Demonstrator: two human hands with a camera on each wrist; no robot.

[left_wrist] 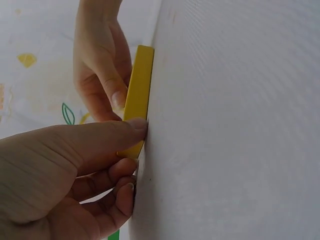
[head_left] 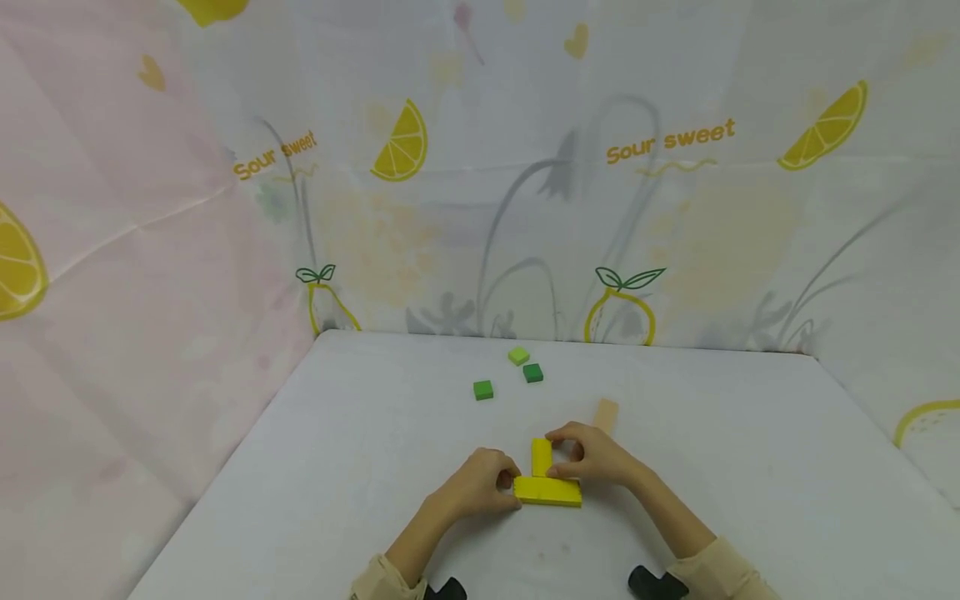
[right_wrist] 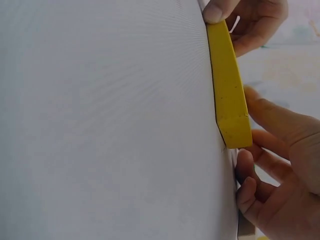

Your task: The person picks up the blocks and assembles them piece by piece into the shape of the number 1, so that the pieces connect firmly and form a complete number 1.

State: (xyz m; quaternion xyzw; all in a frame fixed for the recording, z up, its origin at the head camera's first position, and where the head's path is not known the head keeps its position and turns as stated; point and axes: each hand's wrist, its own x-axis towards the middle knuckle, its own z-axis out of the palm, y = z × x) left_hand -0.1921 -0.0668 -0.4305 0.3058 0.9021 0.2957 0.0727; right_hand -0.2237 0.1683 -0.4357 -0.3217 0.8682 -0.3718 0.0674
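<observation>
Nearest the person, a long yellow block [head_left: 548, 491] lies flat on the white table [head_left: 375, 467], its long axis running left to right. The left hand [head_left: 480, 482] pinches its left end with curled fingers. A shorter yellow block [head_left: 542, 456] butts against its far edge, its length pointing away from the person, so the two form an upside-down T. The right hand [head_left: 592, 454] curls round this short block. The T looks set, likely only being squared up. Farther off lie a tan block [head_left: 606, 414] and three green cubes [head_left: 483, 389], all untouched.
</observation>
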